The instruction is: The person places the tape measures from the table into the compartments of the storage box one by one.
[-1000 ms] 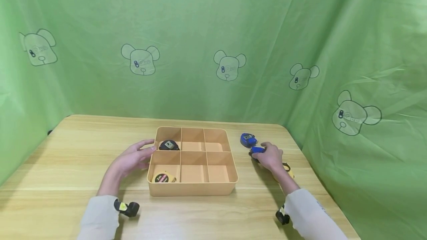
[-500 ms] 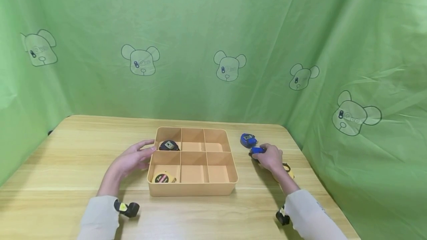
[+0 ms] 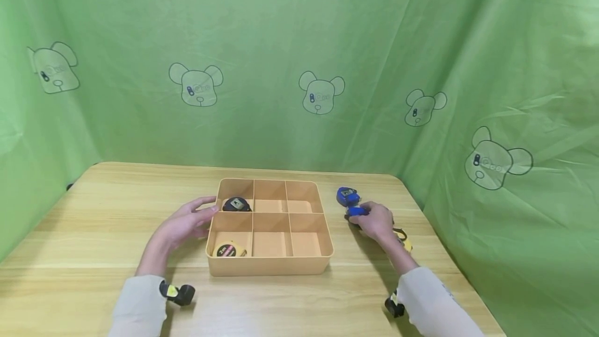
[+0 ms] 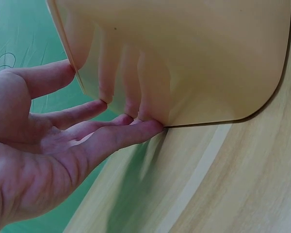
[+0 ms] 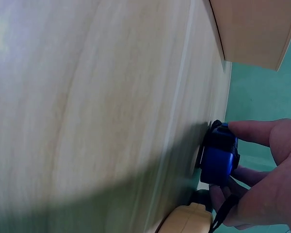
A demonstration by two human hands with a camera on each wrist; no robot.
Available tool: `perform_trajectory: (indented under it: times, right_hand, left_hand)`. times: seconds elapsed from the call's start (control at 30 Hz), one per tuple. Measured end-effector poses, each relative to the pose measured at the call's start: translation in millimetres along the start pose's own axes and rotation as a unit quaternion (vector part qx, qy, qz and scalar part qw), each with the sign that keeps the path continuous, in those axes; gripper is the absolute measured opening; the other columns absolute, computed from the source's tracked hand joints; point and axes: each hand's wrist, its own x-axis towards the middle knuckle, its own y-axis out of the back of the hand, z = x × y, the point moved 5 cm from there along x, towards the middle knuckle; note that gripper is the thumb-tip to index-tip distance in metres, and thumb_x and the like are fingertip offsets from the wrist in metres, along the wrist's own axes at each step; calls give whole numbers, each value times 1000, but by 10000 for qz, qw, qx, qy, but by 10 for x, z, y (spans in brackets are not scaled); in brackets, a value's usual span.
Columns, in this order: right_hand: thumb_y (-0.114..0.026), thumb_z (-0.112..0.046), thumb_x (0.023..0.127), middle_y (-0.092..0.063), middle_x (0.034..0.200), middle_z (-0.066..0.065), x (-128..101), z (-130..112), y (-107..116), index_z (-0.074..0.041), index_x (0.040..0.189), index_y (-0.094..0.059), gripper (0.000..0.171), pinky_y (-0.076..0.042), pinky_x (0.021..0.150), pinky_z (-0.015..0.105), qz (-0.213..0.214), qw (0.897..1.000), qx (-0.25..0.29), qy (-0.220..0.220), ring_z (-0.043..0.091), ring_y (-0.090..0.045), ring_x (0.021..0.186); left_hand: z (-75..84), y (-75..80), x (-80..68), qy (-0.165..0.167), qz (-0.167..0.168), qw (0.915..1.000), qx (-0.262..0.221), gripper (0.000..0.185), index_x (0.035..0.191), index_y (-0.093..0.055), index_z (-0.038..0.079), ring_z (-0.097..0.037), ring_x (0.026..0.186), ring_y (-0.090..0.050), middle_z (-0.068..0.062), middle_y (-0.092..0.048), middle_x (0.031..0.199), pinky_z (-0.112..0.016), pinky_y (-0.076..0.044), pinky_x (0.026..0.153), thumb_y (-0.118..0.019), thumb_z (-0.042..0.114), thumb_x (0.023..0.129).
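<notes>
A tan tray with six compartments sits mid-table. Its back-left compartment holds a black tape measure and its front-left one a yellow tape measure. My left hand lies open against the tray's left wall, with straight fingers touching it. My right hand, to the right of the tray, pinches a small blue tape measure that stands on the table. A second blue tape measure lies just behind it.
A yellow tape measure lies on the table behind my right wrist. Green cloth walls close in the back and both sides. The table's right edge runs near my right arm. The tray's corner shows in the right wrist view.
My right hand has shifted slightly left toward the tray with the blue tape measure in its grip. The left hand has not moved.
</notes>
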Motion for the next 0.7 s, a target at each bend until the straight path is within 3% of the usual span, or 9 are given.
perform_trajectory:
  times: [0.13,0.5,0.7]
  right_hand:
    - [-79,-29,86,-62,132,31,-26,-38,-19,5,132,-61,60,-39,107,65,-41,10000,-10,64,53,-51,125]
    - [-81,-24,85,-63,129,33,-77,-115,-77,7,129,-62,56,-50,104,59,-55,9993,268,249,51,-58,121]
    - [-79,-23,85,-56,137,36,-91,-99,-115,9,139,-52,68,-47,108,61,-73,9989,456,103,53,-53,127]
  left_hand:
    - [1,5,-2,-4,4,10000,1,73,162,-14,5,-48,146,-36,-29,-37,157,-59,-35,119,-52,34,106]
    - [7,1,-6,14,18,10000,12,73,162,-15,5,-48,146,-35,-30,-36,157,-59,-34,119,-52,34,106]
    - [0,2,-4,8,-4,10000,23,75,162,-14,5,-48,147,-34,-30,-35,158,-59,-34,119,-53,35,106]
